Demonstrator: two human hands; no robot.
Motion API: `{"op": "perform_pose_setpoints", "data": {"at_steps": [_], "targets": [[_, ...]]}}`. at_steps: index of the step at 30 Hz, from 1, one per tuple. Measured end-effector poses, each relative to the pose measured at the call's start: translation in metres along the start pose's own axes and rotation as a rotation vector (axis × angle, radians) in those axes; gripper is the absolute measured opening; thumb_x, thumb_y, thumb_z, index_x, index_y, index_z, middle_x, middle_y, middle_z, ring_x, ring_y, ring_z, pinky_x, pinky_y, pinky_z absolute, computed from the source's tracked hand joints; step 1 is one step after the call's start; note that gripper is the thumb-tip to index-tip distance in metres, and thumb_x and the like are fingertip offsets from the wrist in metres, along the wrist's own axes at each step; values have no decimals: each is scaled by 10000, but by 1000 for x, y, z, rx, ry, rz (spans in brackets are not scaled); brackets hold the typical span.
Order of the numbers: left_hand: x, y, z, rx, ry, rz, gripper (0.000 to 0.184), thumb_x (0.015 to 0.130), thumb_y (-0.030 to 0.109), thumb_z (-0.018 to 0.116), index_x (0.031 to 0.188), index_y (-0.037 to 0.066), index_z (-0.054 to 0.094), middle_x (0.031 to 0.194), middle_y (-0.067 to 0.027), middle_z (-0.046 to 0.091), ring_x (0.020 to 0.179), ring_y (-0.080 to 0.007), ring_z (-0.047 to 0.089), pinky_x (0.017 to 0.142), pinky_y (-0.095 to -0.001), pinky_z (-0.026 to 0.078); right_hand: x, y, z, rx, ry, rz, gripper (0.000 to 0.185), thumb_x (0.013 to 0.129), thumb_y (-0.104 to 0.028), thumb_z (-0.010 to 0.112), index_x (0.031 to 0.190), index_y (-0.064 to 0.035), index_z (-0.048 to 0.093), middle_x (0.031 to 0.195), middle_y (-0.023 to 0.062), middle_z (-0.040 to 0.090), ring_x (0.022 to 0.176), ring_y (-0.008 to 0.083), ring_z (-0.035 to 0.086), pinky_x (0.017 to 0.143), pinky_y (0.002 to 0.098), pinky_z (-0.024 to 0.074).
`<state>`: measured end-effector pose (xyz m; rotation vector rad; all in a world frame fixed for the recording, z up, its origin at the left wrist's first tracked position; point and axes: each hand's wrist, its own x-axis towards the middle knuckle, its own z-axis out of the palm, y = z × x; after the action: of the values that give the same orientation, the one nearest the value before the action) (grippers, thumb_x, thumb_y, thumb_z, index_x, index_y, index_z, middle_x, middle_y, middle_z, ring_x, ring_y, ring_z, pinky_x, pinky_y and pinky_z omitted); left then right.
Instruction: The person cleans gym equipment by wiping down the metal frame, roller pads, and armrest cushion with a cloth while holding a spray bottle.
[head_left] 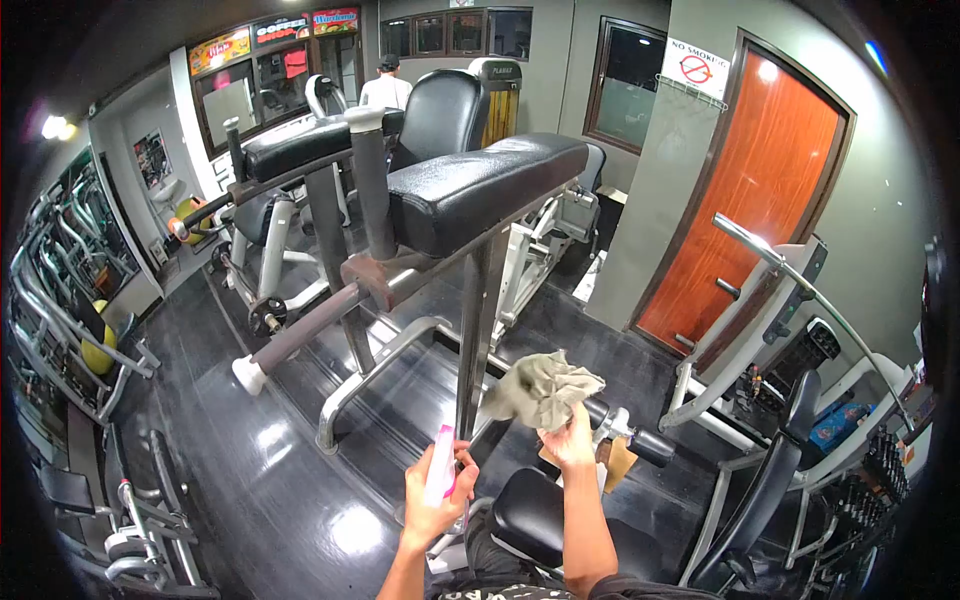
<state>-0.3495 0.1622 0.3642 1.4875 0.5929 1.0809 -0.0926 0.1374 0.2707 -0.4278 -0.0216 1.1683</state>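
Low in the centre, my left hand (pixel 432 502) is closed around a pink and white object (pixel 441 466), held upright beside a dark metal post (pixel 477 340). My right hand (pixel 570 440) grips a crumpled greyish-beige cloth (pixel 548 390), which bunches above the fingers and hangs over to the left. Behind the cloth are the black foam rollers (pixel 652 447) of a machine. A black padded seat (pixel 528 512) lies below, between my forearms. Above both hands extends a long black pad (pixel 490 190) on the machine's frame.
A brown roller bar with a white end cap (pixel 249 375) sticks out at the left. Other gym machines stand behind, where a person in a white top (pixel 387 92) has their back turned. An orange-brown door (pixel 745 190) and a dumbbell rack (pixel 870 500) are at the right.
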Motion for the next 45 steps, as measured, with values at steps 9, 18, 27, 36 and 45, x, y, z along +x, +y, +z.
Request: {"op": "perform_pose_setpoints", "data": {"at_steps": [9,18,27,36,45], "targets": [[-17,15,-2,42,-34,34,282,892,90,665,1107,-53,553,816,-82,626,565,-114,613,515,-247,499,-40,26,-5,103,-96,26,418,958,-383,524,1272,-114,577,1259,80,627,1173,264,580,993,458,463],[-11,3,5,25,17,-12,188,882,87,681,997,-6,565,735,-47,618,537,-91,600,490,-237,477,-70,27,-24,247,-1,-11,437,951,-305,496,1324,-79,519,1303,120,590,1157,315,598,1015,523,492],[45,-13,29,17,23,-62,218,875,152,722,871,32,540,618,-11,576,501,-84,582,465,-245,452,-69,17,-26,44,-56,-82,452,956,-349,515,1328,-93,520,1321,116,566,1176,306,576,989,468,510],[108,-42,46,-71,32,-50,148,895,93,684,909,37,548,676,-5,576,514,-65,552,457,-244,443,-49,1,-19,82,45,-155,417,936,-225,551,1326,-85,504,1291,104,599,1173,307,589,1005,481,491],[152,-62,66,-63,58,-74,117,907,42,643,932,47,529,653,2,549,505,-60,540,448,-242,429,-13,-18,-14,-122,125,-164,414,954,-229,600,1336,-111,495,1291,98,589,1174,262,591,984,421,510]]}}
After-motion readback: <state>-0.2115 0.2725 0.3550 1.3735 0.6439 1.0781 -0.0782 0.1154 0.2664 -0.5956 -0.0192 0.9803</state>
